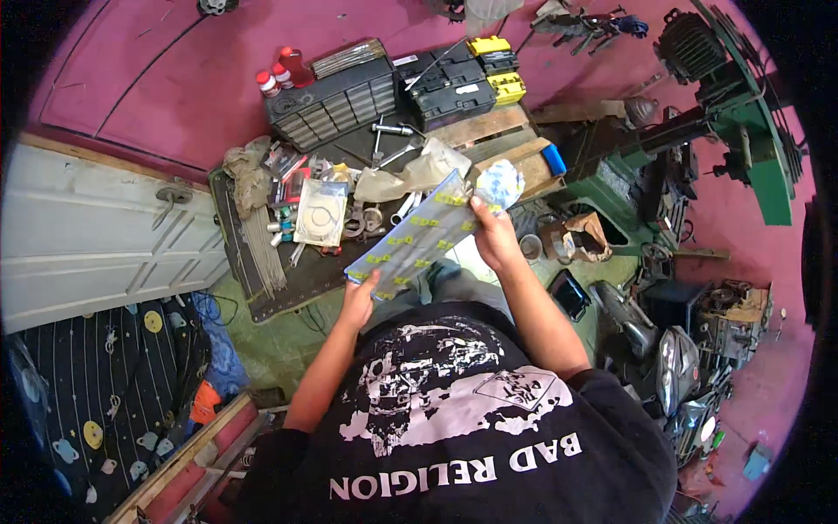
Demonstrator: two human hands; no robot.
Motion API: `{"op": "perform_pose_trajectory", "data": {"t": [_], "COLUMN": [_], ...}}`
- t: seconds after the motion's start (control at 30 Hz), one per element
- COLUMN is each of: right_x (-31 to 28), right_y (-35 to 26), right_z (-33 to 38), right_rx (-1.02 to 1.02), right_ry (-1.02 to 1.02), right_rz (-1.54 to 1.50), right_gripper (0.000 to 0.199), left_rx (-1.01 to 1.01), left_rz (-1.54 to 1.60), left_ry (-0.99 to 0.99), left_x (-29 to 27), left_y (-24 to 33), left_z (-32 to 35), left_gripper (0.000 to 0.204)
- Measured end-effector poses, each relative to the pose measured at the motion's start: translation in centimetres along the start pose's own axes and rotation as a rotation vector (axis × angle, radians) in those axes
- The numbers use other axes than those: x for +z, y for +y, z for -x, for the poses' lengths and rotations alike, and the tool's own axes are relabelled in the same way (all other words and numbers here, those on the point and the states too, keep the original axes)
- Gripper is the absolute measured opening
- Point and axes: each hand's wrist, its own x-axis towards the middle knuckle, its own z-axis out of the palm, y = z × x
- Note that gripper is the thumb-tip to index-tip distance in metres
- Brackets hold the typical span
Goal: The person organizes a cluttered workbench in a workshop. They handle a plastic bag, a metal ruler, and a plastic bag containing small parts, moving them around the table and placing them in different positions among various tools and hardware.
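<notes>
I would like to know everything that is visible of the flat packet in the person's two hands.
The flat packet is long and roughly rectangular, covered in what looks like shiny plastic film with yellow-green print repeated across it. It looks greyish, with bluish edges; its contents cannot be told. It is held up slantwise in front of the body, its right end farther away. The left hand grips its near left corner and the right hand its right end, both thumbs on top.
</notes>
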Motion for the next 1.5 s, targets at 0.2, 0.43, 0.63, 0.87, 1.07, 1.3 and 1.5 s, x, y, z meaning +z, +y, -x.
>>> {"op": "perform_pose_trajectory", "data": {"t": [0.2,0.43,0.63,0.87,1.07,1.3,1.5], "right_x": [-3.6,-6.6,-9.2,-11.4,-13.4,-14.2,-15.4], "right_y": [-1.8,-4.9,-11.2,-15.6,-16.9,-18.3,-17.7], "right_z": [-0.1,-4.7,-7.0,-9.0,-10.9,-10.8,-12.2], "right_rx": [0.072,-0.169,-0.026,-0.052,0.038,-0.164,-0.134], "right_ry": [0.081,0.283,0.115,-0.036,-0.128,-0.177,-0.196], "right_rz": [-0.011,0.056,0.181,0.324,0.570,0.802,0.717], "right_gripper": [0.043,0.033,0.032,0.035,0.034,0.038,0.032], "left_rx": [-0.011,0.033,0.111,0.290,0.262,0.219,0.076], "left_rz": [-0.331,-0.655,-0.601,-1.160,-1.137,-0.985,-0.779], "left_ry": [0.019,-0.040,-0.324,-0.153,-0.084,-0.193,-0.101], "left_x": [3.1,10.8,16.6,26.2,26.4,27.6,30.1], "left_y": [0.3,-0.4,-2.4,-4.6,-6.6,-8.0,-7.1], "left_z": [-1.5,-3.7,-7.3,-11.9,-15.0,-16.4,-17.4], "left_gripper": [0.039,0.033,0.037,0.042,0.029,0.038,0.042]}}
